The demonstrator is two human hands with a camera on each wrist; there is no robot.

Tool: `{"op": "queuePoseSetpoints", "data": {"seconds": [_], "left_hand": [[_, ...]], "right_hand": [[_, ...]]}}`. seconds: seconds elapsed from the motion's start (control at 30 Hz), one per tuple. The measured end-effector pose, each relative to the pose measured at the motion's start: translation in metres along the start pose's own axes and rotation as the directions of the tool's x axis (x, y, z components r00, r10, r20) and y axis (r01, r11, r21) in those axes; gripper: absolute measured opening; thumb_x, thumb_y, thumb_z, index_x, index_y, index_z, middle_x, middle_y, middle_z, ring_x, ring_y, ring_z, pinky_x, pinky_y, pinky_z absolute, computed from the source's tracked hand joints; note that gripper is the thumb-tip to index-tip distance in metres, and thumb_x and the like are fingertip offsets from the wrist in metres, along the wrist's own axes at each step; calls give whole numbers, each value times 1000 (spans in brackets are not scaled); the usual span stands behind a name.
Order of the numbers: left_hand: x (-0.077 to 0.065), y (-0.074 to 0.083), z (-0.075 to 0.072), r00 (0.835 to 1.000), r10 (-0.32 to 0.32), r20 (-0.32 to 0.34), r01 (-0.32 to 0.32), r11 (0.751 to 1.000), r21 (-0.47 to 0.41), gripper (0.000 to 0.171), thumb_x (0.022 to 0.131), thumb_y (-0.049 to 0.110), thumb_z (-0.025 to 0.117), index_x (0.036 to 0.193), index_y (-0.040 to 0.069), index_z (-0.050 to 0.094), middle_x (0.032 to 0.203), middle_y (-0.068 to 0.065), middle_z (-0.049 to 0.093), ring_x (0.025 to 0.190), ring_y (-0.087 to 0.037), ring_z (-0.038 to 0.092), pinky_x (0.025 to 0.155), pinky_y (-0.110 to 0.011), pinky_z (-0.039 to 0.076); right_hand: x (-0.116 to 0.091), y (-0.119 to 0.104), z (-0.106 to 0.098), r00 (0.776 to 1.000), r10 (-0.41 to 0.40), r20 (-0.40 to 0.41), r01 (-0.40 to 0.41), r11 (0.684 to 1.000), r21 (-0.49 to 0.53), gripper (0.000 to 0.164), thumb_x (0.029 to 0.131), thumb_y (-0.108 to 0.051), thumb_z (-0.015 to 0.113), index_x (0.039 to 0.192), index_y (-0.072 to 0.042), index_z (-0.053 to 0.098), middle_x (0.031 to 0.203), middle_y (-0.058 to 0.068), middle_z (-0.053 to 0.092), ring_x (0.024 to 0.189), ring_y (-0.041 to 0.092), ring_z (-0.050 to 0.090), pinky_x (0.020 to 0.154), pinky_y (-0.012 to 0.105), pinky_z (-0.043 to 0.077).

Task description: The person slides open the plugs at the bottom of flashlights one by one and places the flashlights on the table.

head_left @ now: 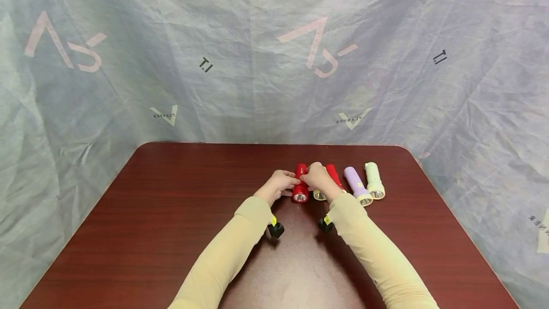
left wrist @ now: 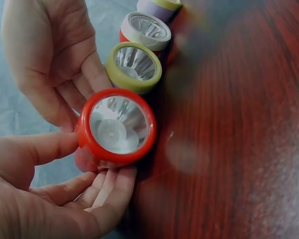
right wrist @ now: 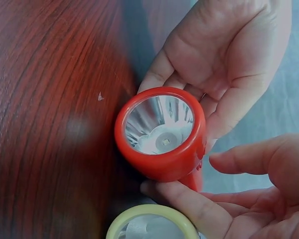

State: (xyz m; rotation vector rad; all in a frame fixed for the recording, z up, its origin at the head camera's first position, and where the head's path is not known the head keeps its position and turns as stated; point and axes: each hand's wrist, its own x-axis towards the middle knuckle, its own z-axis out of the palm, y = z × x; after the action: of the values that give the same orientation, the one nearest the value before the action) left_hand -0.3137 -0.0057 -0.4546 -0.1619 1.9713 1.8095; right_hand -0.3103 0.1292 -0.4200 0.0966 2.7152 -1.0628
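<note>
A red flashlight (head_left: 301,190) lies on the table, its lens end toward the person. My left hand (head_left: 279,184) holds it from the left; in the left wrist view the thumb touches its side near the red rim (left wrist: 82,119) and the fingers curl beneath. From the other side my right hand (head_left: 316,178) holds it too, with a finger under the head (right wrist: 159,169) and the thumb close to the body. Right beside it lies a flashlight with a yellow rim (left wrist: 134,82), partly hidden by the right hand in the head view.
Further right in the row are a red flashlight with a white rim (head_left: 332,172), a purple one (head_left: 355,181) and a pale green one (head_left: 373,175). They lie on a dark red wooden table (head_left: 171,194). A grey printed cloth (head_left: 240,94) hangs behind.
</note>
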Motion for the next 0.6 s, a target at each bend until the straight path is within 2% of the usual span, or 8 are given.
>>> {"op": "queuePoseSetpoints", "data": {"seconds": [0.33, 0.6], "left_hand": [[-5, -1, -3, 1000, 4, 2, -4, 999, -39, 40, 87, 8, 65, 124, 0, 53, 107, -16, 67, 76, -15, 64, 68, -33, 56], [-12, 4, -10, 1000, 10, 13, -10, 999, -53, 44, 87, 10, 66, 127, 0, 50, 111, -17, 64, 74, -18, 64, 73, -36, 57]], "right_hand": [[-6, -3, -2, 999, -30, 11, 30, 999, 25, 43, 90, -11, 62, 124, 13, 51, 118, 29, 56, 68, 24, 69, 57, 28, 57], [-14, -9, -5, 997, -75, 20, 73, 995, 67, 44, 90, -9, 62, 126, 12, 50, 123, 28, 55, 75, 25, 70, 68, 35, 57]]}}
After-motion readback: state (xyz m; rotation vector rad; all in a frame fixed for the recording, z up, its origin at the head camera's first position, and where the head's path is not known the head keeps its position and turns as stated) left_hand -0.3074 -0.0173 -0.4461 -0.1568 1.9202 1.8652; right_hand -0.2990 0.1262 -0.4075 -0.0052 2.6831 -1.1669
